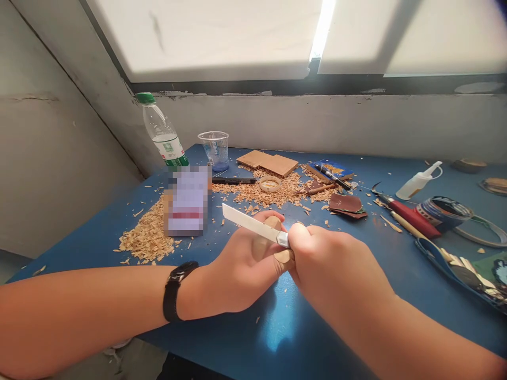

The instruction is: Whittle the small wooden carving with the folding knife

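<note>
My right hand [336, 264] is wrapped round the handle of a knife, hiding it. The knife's long flat pale blade [251, 224] points to the upper left, across and above my left hand [241, 269]. A metal collar shows at the blade's base, beside my right thumb. My left fingers curl round a small tan, rounded piece of wood [272, 224], mostly hidden by the fingers and the blade. A tan covering also shows on the left thumb tip, close against the right hand. A black watch [180, 290] is on my left wrist.
Wood shavings [146, 237] lie on the blue table [233, 332] by a blurred-out phone-like block [188, 203]. Behind stand a bottle [166, 134], a plastic cup [216, 150] and wooden boards [269, 161]. Brown sandpaper-like pieces [345, 203], a red-handled tool [412, 216] and a squeeze bottle [415, 182] lie right.
</note>
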Demonstrator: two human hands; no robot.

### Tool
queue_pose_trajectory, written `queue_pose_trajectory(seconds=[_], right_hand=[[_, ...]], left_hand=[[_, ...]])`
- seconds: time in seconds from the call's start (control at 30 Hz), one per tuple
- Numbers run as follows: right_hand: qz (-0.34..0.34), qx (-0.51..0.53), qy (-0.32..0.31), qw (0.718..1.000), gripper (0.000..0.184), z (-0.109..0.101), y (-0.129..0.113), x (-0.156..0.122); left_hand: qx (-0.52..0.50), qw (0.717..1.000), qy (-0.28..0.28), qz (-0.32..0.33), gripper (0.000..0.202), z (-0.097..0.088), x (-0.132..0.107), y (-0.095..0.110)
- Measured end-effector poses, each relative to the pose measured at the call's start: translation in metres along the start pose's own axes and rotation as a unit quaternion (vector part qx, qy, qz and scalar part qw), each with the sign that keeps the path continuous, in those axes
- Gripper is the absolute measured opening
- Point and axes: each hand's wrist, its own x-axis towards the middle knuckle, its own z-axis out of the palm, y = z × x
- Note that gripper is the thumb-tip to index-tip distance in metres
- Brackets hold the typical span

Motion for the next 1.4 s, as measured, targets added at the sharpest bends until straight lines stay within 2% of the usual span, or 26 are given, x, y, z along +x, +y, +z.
queue_pose_trajectory(seconds=[0.17, 0.33, 0.4, 0.47, 0.5, 0.6, 0.7, 0.83, 0.93, 1.03, 1.17, 1.27, 1.33, 1.4], right_hand=[[0.018, -0.017, -0.015, 1.000, 0.031, -0.003, -0.005, -0.004], [0.038, -0.016, -0.104, 0.994, 0.028, -0.006, -0.006, 0.003], [0.018, 0.022, -0.144, 0.989, 0.020, -0.008, -0.001, 0.009], [-0.042, 0.094, -0.177, 0.979, 0.010, -0.010, 0.007, 0.014], [-0.069, 0.125, -0.187, 0.972, 0.006, -0.012, 0.011, 0.016], [-0.117, 0.160, -0.194, 0.961, 0.010, -0.017, 0.020, 0.021], [-0.135, 0.138, -0.194, 0.962, 0.011, -0.023, 0.022, 0.024], [-0.158, 0.075, -0.200, 0.964, 0.011, -0.027, 0.020, 0.029], [-0.160, 0.043, -0.212, 0.963, 0.017, -0.029, 0.018, 0.032], [-0.123, 0.032, -0.219, 0.967, 0.016, -0.028, 0.017, 0.032], [-0.064, 0.034, -0.192, 0.979, 0.016, -0.024, 0.016, 0.026], [-0.048, 0.056, -0.178, 0.981, 0.020, -0.024, 0.018, 0.023], [-0.049, 0.070, -0.199, 0.976, 0.021, -0.028, 0.019, 0.025], [-0.064, 0.080, -0.224, 0.969, 0.019, -0.033, 0.020, 0.028]], left_hand=[[-0.014, 1.000, 0.020, -0.009, 0.021, 0.003, -0.005, -0.004], [-0.055, 0.994, 0.086, -0.049, 0.035, 0.003, -0.008, -0.015], [-0.013, 0.998, 0.055, -0.011, 0.028, -0.002, -0.004, -0.014], [0.050, 0.997, -0.039, 0.036, 0.017, -0.009, 0.001, -0.009], [0.073, 0.995, -0.040, 0.052, 0.015, -0.013, 0.003, -0.006], [0.193, 0.975, -0.093, 0.062, 0.022, -0.023, 0.006, 0.002], [0.194, 0.970, -0.125, 0.074, 0.030, -0.028, 0.005, 0.004], [0.193, 0.970, -0.130, 0.068, 0.037, -0.025, 0.004, 0.005], [0.185, 0.970, -0.135, 0.075, 0.029, -0.021, 0.004, 0.006], [0.151, 0.978, -0.120, 0.077, 0.005, -0.016, 0.004, 0.002], [0.034, 0.994, -0.083, 0.055, 0.009, -0.009, 0.002, -0.010], [0.001, 0.996, -0.080, 0.030, 0.012, -0.008, 0.001, -0.013], [0.030, 0.995, -0.093, 0.033, 0.007, -0.011, 0.002, -0.011], [0.112, 0.986, -0.107, 0.059, 0.009, -0.014, 0.004, -0.005]])
